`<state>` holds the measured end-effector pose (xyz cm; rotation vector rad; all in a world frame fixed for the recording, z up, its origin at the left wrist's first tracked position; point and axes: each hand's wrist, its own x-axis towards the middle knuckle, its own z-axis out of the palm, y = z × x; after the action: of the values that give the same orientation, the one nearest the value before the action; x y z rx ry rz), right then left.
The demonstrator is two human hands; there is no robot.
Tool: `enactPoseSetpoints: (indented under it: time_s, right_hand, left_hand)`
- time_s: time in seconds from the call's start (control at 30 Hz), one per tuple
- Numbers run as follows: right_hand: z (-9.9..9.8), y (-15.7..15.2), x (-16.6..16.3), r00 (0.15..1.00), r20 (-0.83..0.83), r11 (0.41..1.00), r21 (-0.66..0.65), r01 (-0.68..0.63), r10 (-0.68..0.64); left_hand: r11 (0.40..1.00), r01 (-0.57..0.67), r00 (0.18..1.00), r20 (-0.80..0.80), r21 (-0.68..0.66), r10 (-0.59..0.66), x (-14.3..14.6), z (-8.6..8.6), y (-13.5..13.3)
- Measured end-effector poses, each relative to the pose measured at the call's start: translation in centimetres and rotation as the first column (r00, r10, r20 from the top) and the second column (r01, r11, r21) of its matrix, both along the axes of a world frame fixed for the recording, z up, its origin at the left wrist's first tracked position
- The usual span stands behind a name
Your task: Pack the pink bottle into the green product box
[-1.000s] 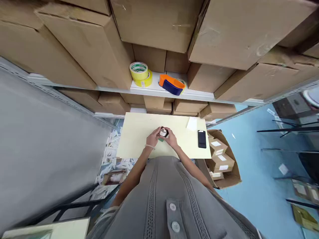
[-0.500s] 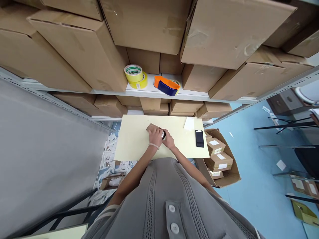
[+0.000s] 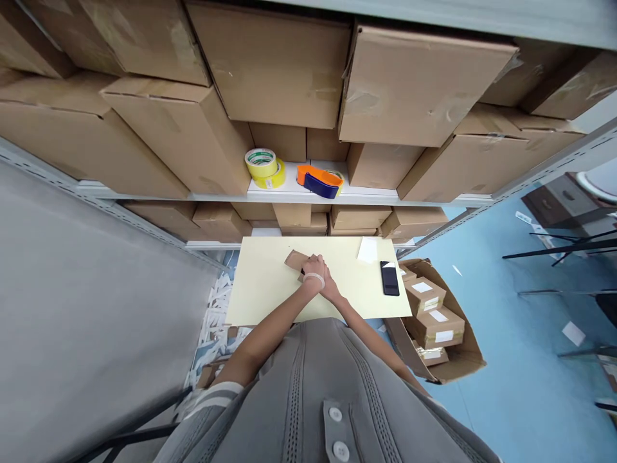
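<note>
Cardboard boxes [image 3: 267, 71] crowd the shelving above and beyond a cream table [image 3: 260, 289], with a grey wall [image 3: 96, 276] off to the left and blue floor [image 3: 511, 354] to the right. On the shelf [image 3: 291, 180] over the table's far edge sit two rolls of tape [image 3: 261, 171], one leaning on the other, and to their right what looks like an orange-and-navy tape dispenser [image 3: 319, 182].

A brown piece of cardboard [image 3: 295, 259] lies a little left of the table's middle, nearer the far edge than the near one, its right end running under the left hand [image 3: 313, 265]. That hand is curled, fingers folded in against the right hand [image 3: 330, 287] — whether it grips the cardboard, I cannot tell. The right hand is close against it, its fingers mostly hidden, so its opening and any hold cannot be told either.

Toward the table's far right corner lies a white sheet of paper [image 3: 367, 249]; a black phone [image 3: 389, 278] rests just inside the right edge. Beyond that edge, an open carton [image 3: 460, 365] holds smaller labelled boxes [image 3: 441, 326]. White paper scraps [image 3: 219, 315] litter the floor past the left edge.
</note>
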<state>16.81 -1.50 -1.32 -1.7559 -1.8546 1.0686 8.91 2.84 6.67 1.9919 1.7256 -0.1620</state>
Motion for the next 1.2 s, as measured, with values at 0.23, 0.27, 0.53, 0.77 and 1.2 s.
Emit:
enactPoseSetpoints:
  time_s: [0.23, 0.27, 0.53, 0.77, 1.2]
  right_hand:
    - [1.3, -0.9, -0.3, 0.984, -0.157, 0.997, -0.030, 0.076, -0.080]
    - [1.4, -0.9, -0.3, 0.979, -0.177, 0.995, -0.034, 0.099, -0.103]
    - [1.7, -1.1, -0.7, 0.960, -0.251, 0.992, -0.009, 0.129, -0.127]
    - [10.9, 1.3, 1.4, 0.903, -0.429, 0.966, 0.216, 0.140, -0.035]
    - [28.0, 3.8, -0.7, 0.536, -0.835, 0.945, 0.265, 0.191, 0.126]
  left_hand:
    - [0.991, 0.119, 0.992, -0.050, 0.059, -0.116, -3.7, 1.7, 0.0]
    - [0.988, 0.126, 0.992, -0.034, 0.090, -0.123, -4.2, 2.3, -0.2]
    - [0.840, -0.333, 0.779, 0.627, 0.429, -0.011, -8.7, 11.4, -1.8]
    - [0.698, -0.681, 0.212, 0.972, 0.220, -0.099, -14.9, 18.0, -1.3]
    - [0.717, -0.650, -0.036, 0.931, 0.254, -0.363, -13.9, 22.0, -2.4]
